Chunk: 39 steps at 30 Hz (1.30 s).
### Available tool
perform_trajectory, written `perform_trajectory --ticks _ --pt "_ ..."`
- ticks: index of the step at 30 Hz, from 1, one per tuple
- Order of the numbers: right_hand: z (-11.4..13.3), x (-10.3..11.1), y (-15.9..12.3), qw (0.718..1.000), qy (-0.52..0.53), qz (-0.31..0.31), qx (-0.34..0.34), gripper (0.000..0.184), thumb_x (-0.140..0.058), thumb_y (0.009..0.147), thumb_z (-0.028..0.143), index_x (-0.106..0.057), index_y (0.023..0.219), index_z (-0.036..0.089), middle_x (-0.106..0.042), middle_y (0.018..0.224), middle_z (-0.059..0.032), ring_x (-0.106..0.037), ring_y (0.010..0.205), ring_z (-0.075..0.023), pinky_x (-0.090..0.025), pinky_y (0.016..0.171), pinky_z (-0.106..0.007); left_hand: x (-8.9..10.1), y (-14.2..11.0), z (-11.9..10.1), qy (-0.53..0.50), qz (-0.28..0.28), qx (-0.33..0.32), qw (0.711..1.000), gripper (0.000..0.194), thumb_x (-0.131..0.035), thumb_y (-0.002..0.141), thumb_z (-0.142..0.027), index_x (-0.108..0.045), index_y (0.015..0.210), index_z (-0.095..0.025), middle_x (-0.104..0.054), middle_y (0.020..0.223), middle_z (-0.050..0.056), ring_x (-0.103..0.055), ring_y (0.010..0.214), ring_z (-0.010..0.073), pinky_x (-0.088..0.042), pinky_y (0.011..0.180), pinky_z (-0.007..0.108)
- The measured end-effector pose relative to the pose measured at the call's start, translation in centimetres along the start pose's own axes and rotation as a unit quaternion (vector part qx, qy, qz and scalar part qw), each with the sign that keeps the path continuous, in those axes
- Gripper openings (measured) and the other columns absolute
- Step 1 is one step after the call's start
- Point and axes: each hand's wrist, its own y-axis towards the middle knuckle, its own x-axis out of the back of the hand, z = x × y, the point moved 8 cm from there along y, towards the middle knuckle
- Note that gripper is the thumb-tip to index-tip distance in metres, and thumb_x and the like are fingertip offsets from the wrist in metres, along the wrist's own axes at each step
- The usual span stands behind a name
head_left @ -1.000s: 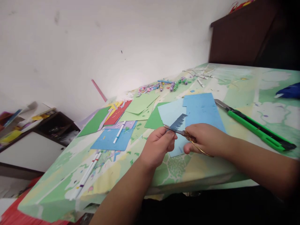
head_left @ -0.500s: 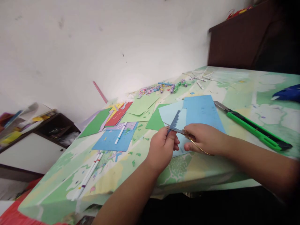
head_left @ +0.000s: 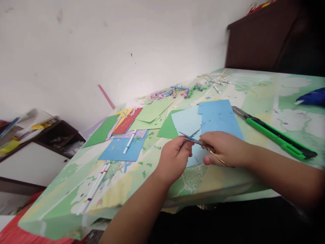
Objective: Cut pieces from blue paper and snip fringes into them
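My left hand (head_left: 174,158) pinches a narrow dark blue fringed paper strip (head_left: 193,135) above the table's near edge. My right hand (head_left: 222,147) grips small gold-handled scissors (head_left: 203,143), whose blades point left across the strip. The strip now lies almost edge-on, so little of its fringe shows. Both hands hover over a light blue paper sheet (head_left: 186,120) and a darker blue sheet (head_left: 218,117).
A green utility knife (head_left: 274,136) lies right of the blue sheets. Green, red, yellow and blue paper sheets (head_left: 127,126) with white pens (head_left: 129,142) cover the left of the green patterned table (head_left: 254,98). Rolled paper bits (head_left: 177,92) lie near the wall. A blue object (head_left: 311,98) sits far right.
The fringed strip has tilted from standing up to nearly flat. My left hand has shifted a little right toward the scissors. The right hand has hardly moved.
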Motion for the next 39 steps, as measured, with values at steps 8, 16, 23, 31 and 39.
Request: perform_trajectory --ticks 8,16,23,31,39 --pt "0.0 0.2 0.0 1.000 -0.024 0.000 -0.007 0.041 -0.040 0.071 0.060 -0.041 0.064 0.019 -0.048 0.060 -0.0026 -0.039 0.053 -0.0140 -0.025 0.048 -0.024 -0.1 -0.2 0.4 -0.043 -0.003 0.027 0.999 0.026 -0.043 0.078 -0.029 -0.046 0.054 -0.017 -0.046 0.049 -0.004 -0.041 0.045 0.0068 -0.033 0.048 0.021" --pt "-0.1 0.3 0.0 0.999 -0.044 -0.008 -0.014 0.050 -0.034 0.070 0.068 -0.043 0.062 0.019 -0.048 0.057 -0.0029 -0.041 0.052 -0.0146 -0.024 0.049 -0.024 -0.4 0.0 0.6 -0.123 0.032 0.053 0.991 0.022 -0.044 0.077 -0.026 -0.049 0.058 -0.016 -0.045 0.047 -0.005 -0.037 0.039 0.0042 -0.031 0.042 0.019" --pt "-0.2 0.7 -0.1 0.998 -0.050 -0.019 -0.020 0.054 -0.035 0.066 0.072 -0.046 0.063 0.019 -0.050 0.057 -0.0030 -0.041 0.051 -0.0143 -0.023 0.047 -0.024 -1.3 0.0 1.0 -0.259 0.085 0.080 0.959 0.020 -0.048 0.076 -0.031 -0.052 0.067 -0.014 -0.042 0.044 -0.006 -0.034 0.035 0.0032 -0.025 0.037 0.017" --pt "-0.8 0.8 0.1 0.997 -0.055 0.003 -0.045 0.046 -0.045 0.065 0.065 -0.042 0.060 0.020 -0.050 0.058 -0.0014 -0.042 0.053 -0.0142 -0.024 0.047 -0.023 -1.1 0.2 1.2 -0.237 0.066 0.108 0.963 0.018 -0.047 0.076 -0.030 -0.052 0.070 -0.014 -0.052 0.051 -0.003 -0.044 0.039 0.0044 -0.035 0.041 0.018" --pt "-1.2 0.8 0.2 0.998 -0.046 0.004 -0.052 0.042 -0.043 0.069 0.061 -0.040 0.060 0.020 -0.046 0.057 -0.0004 -0.039 0.051 -0.0128 -0.024 0.048 -0.023 -1.1 0.3 1.4 -0.239 0.069 0.125 0.960 0.017 -0.046 0.075 -0.029 -0.052 0.069 -0.014 -0.053 0.050 -0.003 -0.043 0.038 0.0045 -0.034 0.040 0.017"
